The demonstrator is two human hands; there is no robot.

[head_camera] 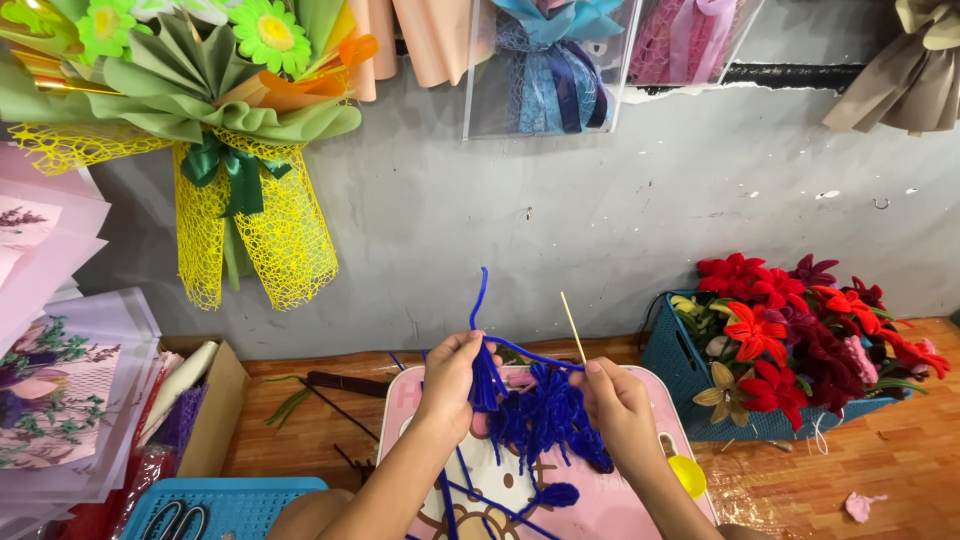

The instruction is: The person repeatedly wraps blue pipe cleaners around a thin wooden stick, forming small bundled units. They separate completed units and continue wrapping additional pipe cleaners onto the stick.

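Left hand: the left hand (450, 375) is raised over the pink tray, fingers pinched shut on a folded loop of blue pipe cleaner (487, 380); one loose end curls up toward twelve o'clock above the knuckles.
Right hand: the right hand (618, 405) sits at three o'clock of the left, apart from it; its fingers are closed on a thin wooden stick (573, 327), which slants up toward eleven o'clock, and on the fuzzy blue bundle.
Blue flower: the blue pipe-cleaner flower (548, 415) hangs between the two hands, touching both; loose blue strands trail down toward six o'clock across the tray.
Tray: a pink tray (620, 505) with a cartoon print lies under the hands on the wooden floor; a small yellow round piece (687, 476) rests at its four o'clock edge.
Basket at three o'clock: a teal basket (668, 365) stands near the right hand, packed with red pipe-cleaner flowers (775, 315); some are dark purple or cream.
Nine o'clock side: a cardboard box (222, 405) stands beside stacked wrapping sheets; scissors (180, 520) lie in a blue tray (250, 497) at seven o'clock.
Wall: a green and yellow bouquet (215, 120) hangs at ten o'clock.
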